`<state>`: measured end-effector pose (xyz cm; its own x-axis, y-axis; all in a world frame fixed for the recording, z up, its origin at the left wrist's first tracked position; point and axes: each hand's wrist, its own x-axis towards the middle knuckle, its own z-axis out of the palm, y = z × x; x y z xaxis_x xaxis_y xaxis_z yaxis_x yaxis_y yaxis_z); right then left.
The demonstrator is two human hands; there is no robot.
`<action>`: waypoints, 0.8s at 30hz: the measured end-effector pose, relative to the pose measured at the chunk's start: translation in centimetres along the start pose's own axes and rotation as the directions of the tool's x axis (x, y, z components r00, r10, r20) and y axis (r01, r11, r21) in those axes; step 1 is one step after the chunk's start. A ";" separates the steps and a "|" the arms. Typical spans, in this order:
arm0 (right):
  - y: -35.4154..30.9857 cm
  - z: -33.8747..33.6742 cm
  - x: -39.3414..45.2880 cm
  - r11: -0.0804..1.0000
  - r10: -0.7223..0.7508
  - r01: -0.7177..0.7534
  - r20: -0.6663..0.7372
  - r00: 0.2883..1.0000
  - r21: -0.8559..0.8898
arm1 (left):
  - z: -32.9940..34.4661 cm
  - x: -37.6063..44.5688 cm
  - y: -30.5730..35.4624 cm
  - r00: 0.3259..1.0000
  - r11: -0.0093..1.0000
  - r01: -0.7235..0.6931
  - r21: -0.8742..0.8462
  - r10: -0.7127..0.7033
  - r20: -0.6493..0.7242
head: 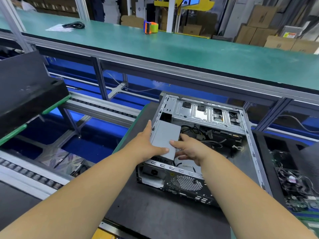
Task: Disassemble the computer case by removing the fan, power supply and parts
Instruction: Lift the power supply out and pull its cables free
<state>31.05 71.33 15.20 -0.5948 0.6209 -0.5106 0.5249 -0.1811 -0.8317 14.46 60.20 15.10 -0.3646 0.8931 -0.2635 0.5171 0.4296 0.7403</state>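
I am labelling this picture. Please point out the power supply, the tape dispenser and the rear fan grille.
power supply [164, 135]: head view, on its grey top face.
tape dispenser [151, 27]: head view, on its orange body.
rear fan grille [185, 182]: head view, on the perforated mesh.

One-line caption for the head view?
Both hands, left and right, grip the grey power supply inside the open computer case.

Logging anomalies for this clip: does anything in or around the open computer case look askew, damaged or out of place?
Only the grey power supply sits tilted, its near end raised above the computer case rim, gripped by the left hand and right hand. That fits removal; no damage visible.
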 end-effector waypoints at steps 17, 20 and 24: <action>-6.3 3.6 5.2 0.701 -0.295 0.051 -0.224 0.929 -0.712 | -0.1 0.1 -0.4 1.000 0.993 0.000 -0.117 -0.002 -0.019; -6.7 3.3 6.1 0.814 -0.255 0.084 -0.223 0.941 -0.575 | -0.1 0.1 -0.5 1.000 0.995 0.012 -0.097 -0.014 -0.025; -6.1 2.8 6.7 0.910 -0.237 0.148 -0.194 0.952 -0.387 | -0.1 0.0 -0.4 1.000 0.998 0.022 -0.055 -0.022 -0.006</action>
<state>22.14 74.42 16.18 -0.5727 0.7817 -0.2469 0.6256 0.2220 -0.7479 14.14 60.02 14.82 -0.3807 0.8824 -0.2763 0.4658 0.4412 0.7670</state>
